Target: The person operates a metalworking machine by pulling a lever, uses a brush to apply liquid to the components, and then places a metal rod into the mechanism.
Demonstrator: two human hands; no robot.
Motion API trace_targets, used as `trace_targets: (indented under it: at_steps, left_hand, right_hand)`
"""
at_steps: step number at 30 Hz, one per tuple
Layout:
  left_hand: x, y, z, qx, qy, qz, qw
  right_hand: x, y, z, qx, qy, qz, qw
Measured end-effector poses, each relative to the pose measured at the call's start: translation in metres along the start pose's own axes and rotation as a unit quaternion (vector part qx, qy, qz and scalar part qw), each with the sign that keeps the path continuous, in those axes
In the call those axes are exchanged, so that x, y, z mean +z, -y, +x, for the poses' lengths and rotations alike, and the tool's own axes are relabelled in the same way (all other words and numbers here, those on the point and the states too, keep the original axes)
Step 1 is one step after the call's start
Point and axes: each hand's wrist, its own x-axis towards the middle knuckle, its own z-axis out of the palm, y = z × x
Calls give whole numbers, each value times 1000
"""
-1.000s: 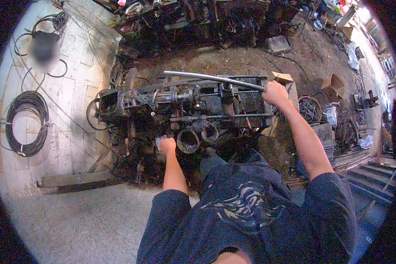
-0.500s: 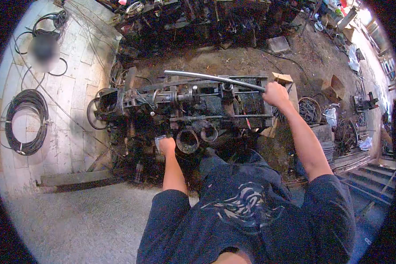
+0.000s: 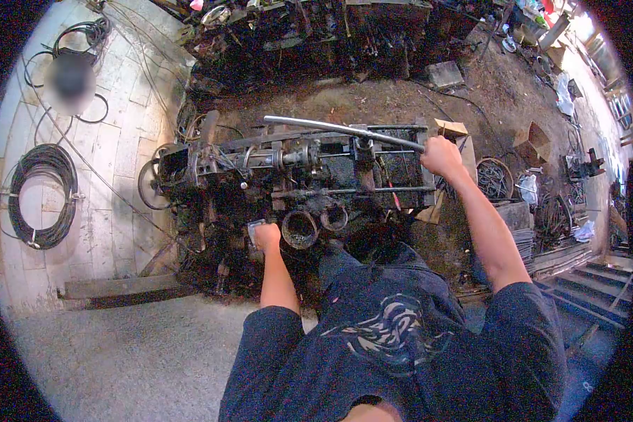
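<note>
A long machine [image 3: 281, 191] with dark, greasy rods stretches across in front of me. My right hand [image 3: 441, 156] is wrapped round the near right end of a long metal bar [image 3: 316, 124], which slants over the machine's right half and passes the upright block [image 3: 363, 145]. At the machine's near side, my left hand [image 3: 266, 236] is closed at a small pale grey box-shaped piece [image 3: 253, 228]; its details are too small to make out. Just right of that hand hang two round cups [image 3: 301, 230] below the frame. A red-handled tool [image 3: 396, 200] lies on the machine's right part.
Coiled cable [image 3: 41, 197] hangs on the white block wall to the left. A basket of metal pieces [image 3: 494, 177] and an open cardboard box [image 3: 532, 143] stand at the right. Dark, cluttered machinery [image 3: 387, 32] lines the back. Metal racks [image 3: 591, 285] are at lower right.
The bar tilts slightly less, its far end a touch lower in view, and the right hand has shifted down a little. The left hand is lower by a few pixels.
</note>
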Motion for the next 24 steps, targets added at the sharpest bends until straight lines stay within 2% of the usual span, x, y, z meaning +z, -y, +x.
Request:
trace_targets:
  at_steps: [10,12,14,15,17,21,23,24]
  left_hand:
    - [-4,1,1,31,23,21,999]
    - [5,5,8,35,35,23,998]
    - [15,9,11,30,-7,80,996]
    - [23,14,17,30,-7,80,996]
    - [37,24,33,73,23,185,980]
    - [7,5,7,67,-2,134,989]
    - [-9,-7,-5,-8,14,15,1000]
    - [-5,-4,-1,-8,14,15,1000]
  right_hand:
    - [-3,0,-2,-20,-18,-5,1000]
    - [-3,1,-2,6,-2,-13,1000]
    - [1,-2,-2,-8,-18,-19,1000]
    - [2,-2,-1,-22,-36,-24,999]
    - [0,-2,-2,-20,-28,-25,999]
    - [-4,-1,-3,-14,-13,-20,1000]
    - [-7,0,-7,-14,-19,-17,1000]
    - [-7,1,-8,-15,-24,-14,999]
